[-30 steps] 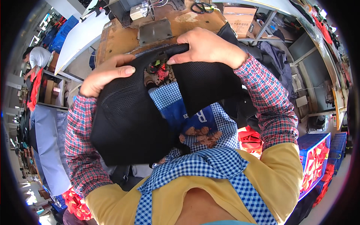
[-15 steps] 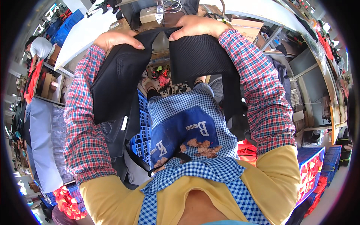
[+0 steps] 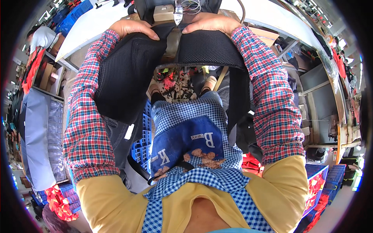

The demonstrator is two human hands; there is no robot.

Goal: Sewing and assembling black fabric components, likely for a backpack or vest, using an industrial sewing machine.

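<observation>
Both my hands are closed on one black mesh fabric piece (image 3: 128, 75) held up at the front edge of a sewing machine (image 3: 178, 17). My left hand (image 3: 134, 28) grips its upper left part, thumb on top. Its upper right part is in my right hand (image 3: 211, 23), with the thumb pressed on the edge. The mesh panel (image 3: 211, 48) on the right hangs below that hand, and a dark strip trails down beside my right forearm. Between the two hands is the machine's needle area, and the fabric's far edge lies close to it; whether they touch I cannot tell.
A white worktable (image 3: 256, 13) spreads behind the machine. Blue plastic crates (image 3: 142, 145) and red fabric bundles (image 3: 60, 204) stand around me. More dark fabric lies over my left side. A person in a white top (image 3: 43, 38) is at the far left.
Both hands have carried the fabric slightly, the left one moving right and up toward the machine. The left part has turned to show more of its mesh face, and the right panel has lifted.
</observation>
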